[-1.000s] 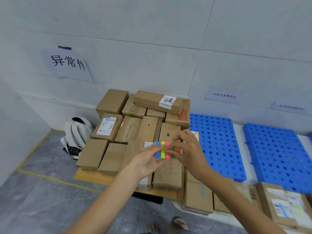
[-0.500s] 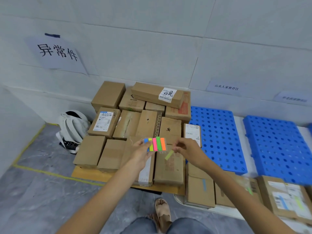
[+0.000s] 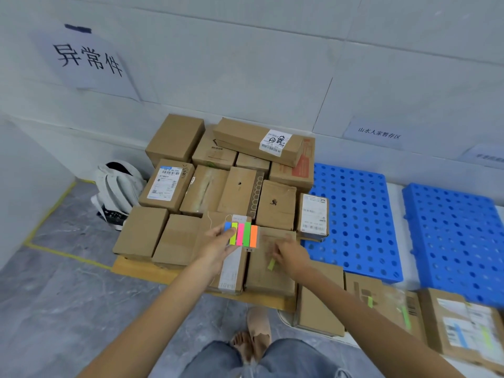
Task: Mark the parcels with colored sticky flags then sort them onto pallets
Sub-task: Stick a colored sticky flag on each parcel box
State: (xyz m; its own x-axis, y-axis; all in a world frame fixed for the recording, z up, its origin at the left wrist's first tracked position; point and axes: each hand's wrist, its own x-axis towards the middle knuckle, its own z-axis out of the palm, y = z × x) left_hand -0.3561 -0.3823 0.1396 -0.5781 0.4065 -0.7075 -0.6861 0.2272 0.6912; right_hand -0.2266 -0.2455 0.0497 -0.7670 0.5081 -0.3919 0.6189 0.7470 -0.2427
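Fingers of the left hand (image 3: 218,245) grip one card of five coloured sticky flags (image 3: 241,234). The right hand (image 3: 293,255) pinches one yellow-green flag (image 3: 272,264) over a near brown cardboard parcel (image 3: 268,276), left of two blue plastic pallets (image 3: 351,219).

Even, soft, shadowless light; wide-angle bending at the edges; motion blur smears the lower-right parcels (image 3: 461,331).
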